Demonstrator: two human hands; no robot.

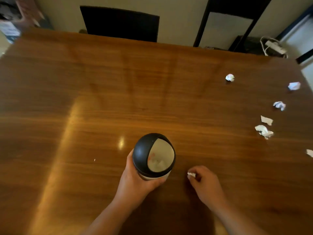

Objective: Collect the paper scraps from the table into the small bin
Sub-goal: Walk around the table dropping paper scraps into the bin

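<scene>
Left hand (135, 180) grips the small bin (153, 156) while right hand (205, 182) pinches a paper scrap (191, 175) beside it on the table (101, 99)

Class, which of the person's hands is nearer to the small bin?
Left. The left hand grips the small bin; the right hand is apart, beside it, pinching a paper scrap.

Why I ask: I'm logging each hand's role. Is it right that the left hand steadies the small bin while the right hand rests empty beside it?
Not quite. The head view shows the right hand pinching a paper scrap beside the small bin; it isn't empty. The left hand does steady the bin.
</scene>
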